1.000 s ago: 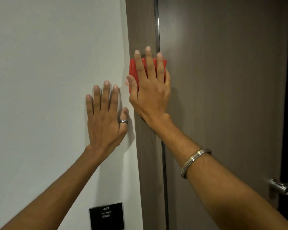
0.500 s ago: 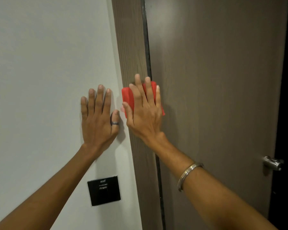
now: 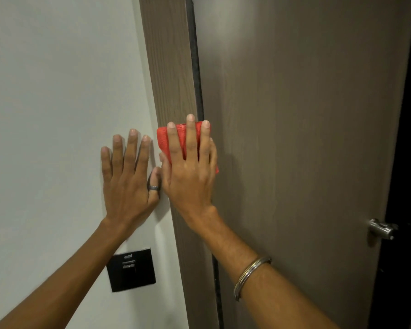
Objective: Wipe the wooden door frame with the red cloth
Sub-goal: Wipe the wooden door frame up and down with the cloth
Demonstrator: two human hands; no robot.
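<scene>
A vertical wooden door frame [image 3: 170,62] runs between the white wall and the brown door. My right hand [image 3: 190,172] lies flat on the frame at mid height and presses the folded red cloth [image 3: 163,141] against the wood. Only the cloth's top and left edges show past my fingers; a small red corner peeks out at the right. My left hand [image 3: 128,176] rests flat on the wall just left of the frame, fingers spread, a ring on the thumb. It holds nothing.
The brown door [image 3: 294,138] fills the right side, with a metal handle [image 3: 381,229] at its far edge. A black switch plate [image 3: 131,269] sits on the white wall [image 3: 57,91] below my left hand. A dark seal strip [image 3: 196,55] separates frame and door.
My right hand has slid the red cloth down the frame until it is level with my left hand. My left hand has stayed flat on the wall.
</scene>
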